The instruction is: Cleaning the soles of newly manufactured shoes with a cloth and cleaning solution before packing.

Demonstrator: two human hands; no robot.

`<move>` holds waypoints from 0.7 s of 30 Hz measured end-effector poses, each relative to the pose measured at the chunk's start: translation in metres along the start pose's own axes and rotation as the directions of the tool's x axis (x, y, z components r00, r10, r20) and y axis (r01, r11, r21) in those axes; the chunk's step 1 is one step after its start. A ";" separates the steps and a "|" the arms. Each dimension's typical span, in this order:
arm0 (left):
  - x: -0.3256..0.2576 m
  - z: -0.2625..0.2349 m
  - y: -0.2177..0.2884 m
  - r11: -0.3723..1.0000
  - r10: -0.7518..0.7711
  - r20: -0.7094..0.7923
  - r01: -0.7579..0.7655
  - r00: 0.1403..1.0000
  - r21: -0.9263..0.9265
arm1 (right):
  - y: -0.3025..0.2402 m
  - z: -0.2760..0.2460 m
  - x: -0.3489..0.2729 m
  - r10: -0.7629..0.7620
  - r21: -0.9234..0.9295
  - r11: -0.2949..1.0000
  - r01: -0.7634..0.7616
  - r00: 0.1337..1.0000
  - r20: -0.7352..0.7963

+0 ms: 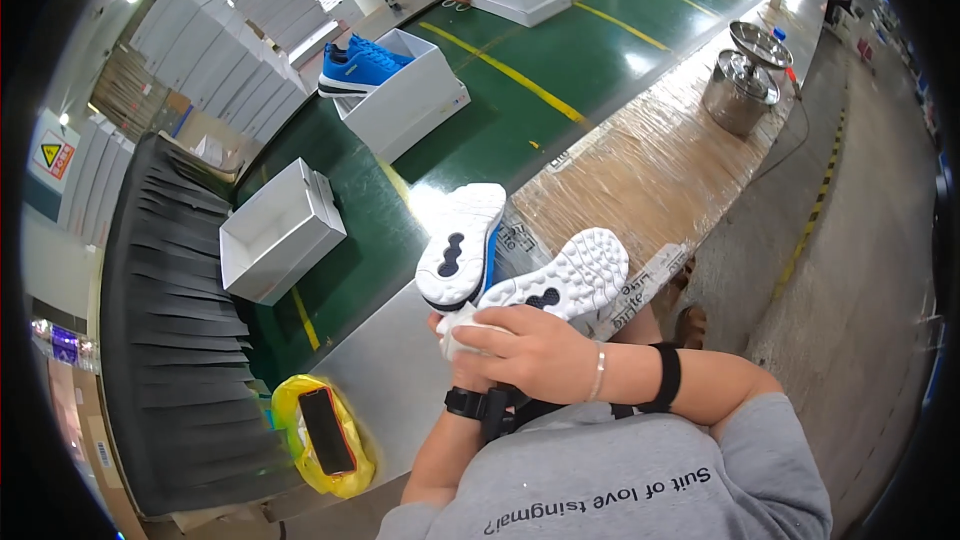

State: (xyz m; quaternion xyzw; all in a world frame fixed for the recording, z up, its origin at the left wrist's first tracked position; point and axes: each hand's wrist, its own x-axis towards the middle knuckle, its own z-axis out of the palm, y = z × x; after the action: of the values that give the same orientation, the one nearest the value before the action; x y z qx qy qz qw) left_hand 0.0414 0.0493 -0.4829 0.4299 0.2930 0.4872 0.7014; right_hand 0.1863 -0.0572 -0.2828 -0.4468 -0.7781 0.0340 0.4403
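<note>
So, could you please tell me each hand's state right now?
Left hand: partly hidden; its grip cannot be told.
Right hand: closed over white material beside an upturned shoe.

Camera sitting on head, looking down and ahead over left hand point(472, 376), right hand point(538, 350) and table point(640, 165). Hands showing near, table stretching far.

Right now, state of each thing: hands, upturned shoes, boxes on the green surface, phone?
Shoe at left, sole up
Shoe at right, sole up
Right hand, fingers curled over white material
Left hand, mostly hidden
Near box, open
Middle box, open, blue shoe at its top
Far box, open
Phone, screen dark, on yellow bag
</note>
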 end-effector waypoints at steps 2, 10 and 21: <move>0.001 0.022 0.012 0.959 -0.168 -0.049 0.152 0.985 -0.239 | 0.024 0.009 0.000 0.051 -0.119 0.992 -0.045 0.997 0.049; 0.003 0.053 0.054 0.605 -0.479 0.114 0.422 0.870 -0.675 | 0.095 -0.055 0.021 0.382 -0.225 0.895 -0.384 0.922 -0.055; -0.008 0.048 0.056 0.649 -0.541 0.106 0.494 0.835 -0.579 | 0.202 -0.029 0.012 0.525 -0.373 0.822 -0.431 0.828 0.200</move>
State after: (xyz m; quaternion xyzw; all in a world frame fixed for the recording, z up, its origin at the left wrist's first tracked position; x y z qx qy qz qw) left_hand 0.0545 0.0355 -0.4112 0.0728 0.2654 0.3482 0.8961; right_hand 0.3387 0.0624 -0.3477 -0.6828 -0.6911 0.0871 0.2205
